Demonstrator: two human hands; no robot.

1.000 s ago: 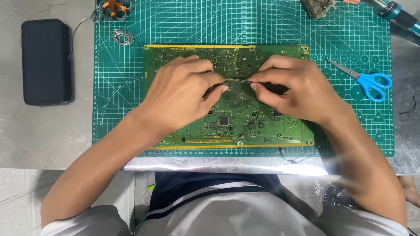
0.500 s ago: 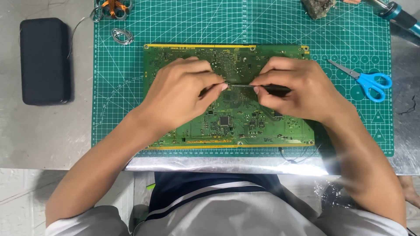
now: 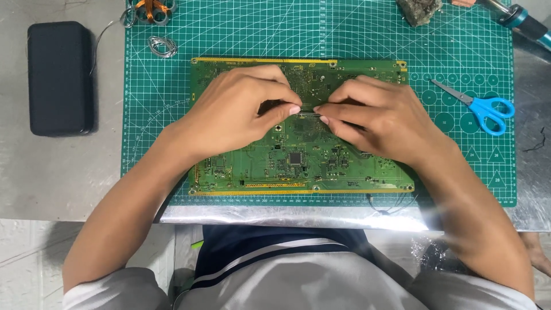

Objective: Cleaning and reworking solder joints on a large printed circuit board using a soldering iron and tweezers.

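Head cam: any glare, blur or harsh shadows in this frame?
Head view: strong glare along the metal table's front edge; lighting otherwise even, with only soft shadows under the left hand and right hand; circuit board and green cutting mat are sharp; the thin piece pinched between the fingertips is too small to make out; the right forearm looks slightly smeared low in the frame.

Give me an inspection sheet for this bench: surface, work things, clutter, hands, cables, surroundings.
Surface: green cutting mat on a grey metal table.
Work things: green circuit board flat on the mat; a thin wire pinched above it.
Clutter: blue scissors, black case, soldering iron, solder coil, brownish lump.
Hands: left hand and right hand meet fingertip to fingertip over the board.
Cables: thin dark wires at the board's near edge.
Surroundings: pale floor.
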